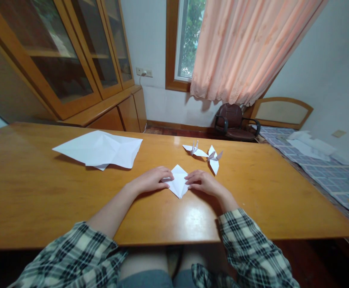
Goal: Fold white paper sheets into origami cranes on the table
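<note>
A white folded paper square (179, 182) lies on the table in front of me, turned like a diamond with one corner pointing at me. Creases run across its surface. My left hand (154, 179) grips its left corner, thumb and fingers pinched at the edge. From the other side, my right hand (203, 182) holds the right corner the same way. Just beyond my right hand rest two folded paper cranes, one crane (195, 150) to the left and another crane (214, 159) touching or very near it on the right.
Creased white paper sheets (102, 148) lie on the wooden table (42, 200) at the left. Behind stand a glass-door cabinet (102, 94) and a brown armchair (233, 120). A bed (321, 160) with papers on it is at the right, and a pink curtain (237, 48) hangs by the window.
</note>
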Demonstrator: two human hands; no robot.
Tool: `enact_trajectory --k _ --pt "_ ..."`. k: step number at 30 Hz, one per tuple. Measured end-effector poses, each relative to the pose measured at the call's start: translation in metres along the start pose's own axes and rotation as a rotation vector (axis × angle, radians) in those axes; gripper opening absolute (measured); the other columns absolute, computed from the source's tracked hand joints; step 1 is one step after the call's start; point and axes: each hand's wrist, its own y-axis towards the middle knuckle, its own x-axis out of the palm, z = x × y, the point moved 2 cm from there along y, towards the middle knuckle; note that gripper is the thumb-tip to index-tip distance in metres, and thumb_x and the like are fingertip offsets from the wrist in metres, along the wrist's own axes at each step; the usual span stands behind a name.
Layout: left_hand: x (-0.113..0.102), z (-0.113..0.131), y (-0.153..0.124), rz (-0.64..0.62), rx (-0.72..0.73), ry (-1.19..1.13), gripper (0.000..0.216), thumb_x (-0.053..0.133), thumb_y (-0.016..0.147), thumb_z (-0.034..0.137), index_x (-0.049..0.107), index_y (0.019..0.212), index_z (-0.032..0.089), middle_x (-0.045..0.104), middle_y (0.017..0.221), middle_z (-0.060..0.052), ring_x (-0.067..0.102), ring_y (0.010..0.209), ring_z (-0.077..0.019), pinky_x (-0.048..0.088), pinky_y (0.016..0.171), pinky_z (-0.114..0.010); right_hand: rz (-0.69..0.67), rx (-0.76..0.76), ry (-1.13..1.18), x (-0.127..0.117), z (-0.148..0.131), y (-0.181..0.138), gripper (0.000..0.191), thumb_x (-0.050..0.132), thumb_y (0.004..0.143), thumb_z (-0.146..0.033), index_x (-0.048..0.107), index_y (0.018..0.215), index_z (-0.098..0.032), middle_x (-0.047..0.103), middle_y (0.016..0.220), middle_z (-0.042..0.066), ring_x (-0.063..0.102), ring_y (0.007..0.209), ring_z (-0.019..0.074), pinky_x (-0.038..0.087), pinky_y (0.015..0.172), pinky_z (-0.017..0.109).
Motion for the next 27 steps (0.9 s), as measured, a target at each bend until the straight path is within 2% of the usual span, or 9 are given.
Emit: enact_trajectory --k 7,14,19,27 --pt "-0.002 -0.002 0.0 -0.022 -0.013 -0.053 0.032 0.064 0.081 0.033 0.062 0.111 0.023 0.06 0.114 -0.007 0.053 0.106 -0.022 0.04 0.091 -0.031 0.006 -0.011 -0.068 0.0 -0.004 0.0 0.021 0.073 0.074 -0.026 0.073 0.095 -0.024 0.07 0.103 0.008 0.063 0.098 0.0209 0.046 0.09 0.037" --pt "0.0 -0.004 -0.001 -0.008 -0.05 -0.138 0.033 0.065 0.078 0.025 0.062 0.111 0.023 0.056 0.114 -0.006 0.051 0.108 -0.0219 0.04 0.094 -0.032 -0.025 0.074 -0.116 0.002 -0.011 0.0 0.026 0.071 0.075 -0.023 0.071 0.101 -0.026 0.065 0.108 0.006 0.057 0.099 0.0202 0.04 0.091 0.039" --pt "0.0 -0.004 0.0 -0.033 -0.065 -0.217 0.036 0.065 0.077 0.022 0.061 0.113 0.023 0.052 0.115 -0.005 0.049 0.109 -0.0204 0.039 0.096 -0.031 0.011 0.118 -0.161 0.007 -0.019 0.001 0.026 0.067 0.075 -0.018 0.071 0.099 -0.026 0.06 0.105 0.005 0.051 0.099 0.0209 0.039 0.09 0.038" --pt "0.002 -0.004 -0.001 -0.044 -0.08 -0.201 0.049 0.074 0.07 0.032 0.06 0.117 0.023 0.05 0.118 -0.006 0.046 0.113 -0.0226 0.035 0.101 -0.034 0.067 0.049 -0.226 0.011 -0.019 0.003 0.022 0.061 0.081 -0.018 0.07 0.101 -0.023 0.06 0.098 0.007 0.05 0.094 0.0196 0.04 0.085 0.036"
